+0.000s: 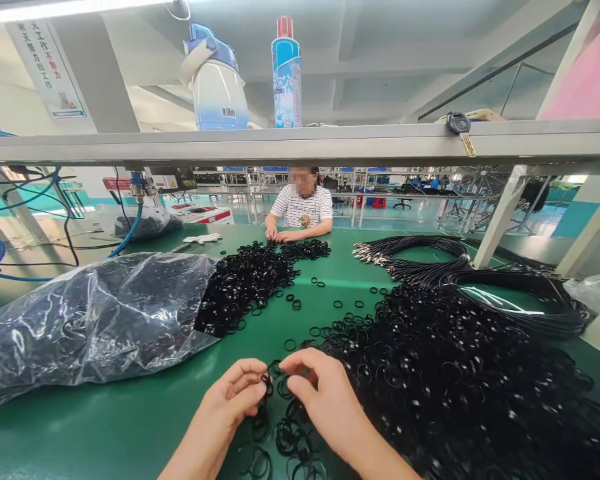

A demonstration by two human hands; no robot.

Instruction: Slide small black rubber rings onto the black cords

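Black rings (pixel 276 375) pinched between both curled hands (pixel 280 387)

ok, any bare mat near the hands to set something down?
Yes: bare green mat lies left of the left hand, below the plastic bag. A thinner strip runs between the two ring piles, dotted with loose rings. Right of the right hand the big ring pile covers everything.

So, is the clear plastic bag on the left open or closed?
Open: the clear plastic bag gapes at its right end, where small black rubber rings spill out.
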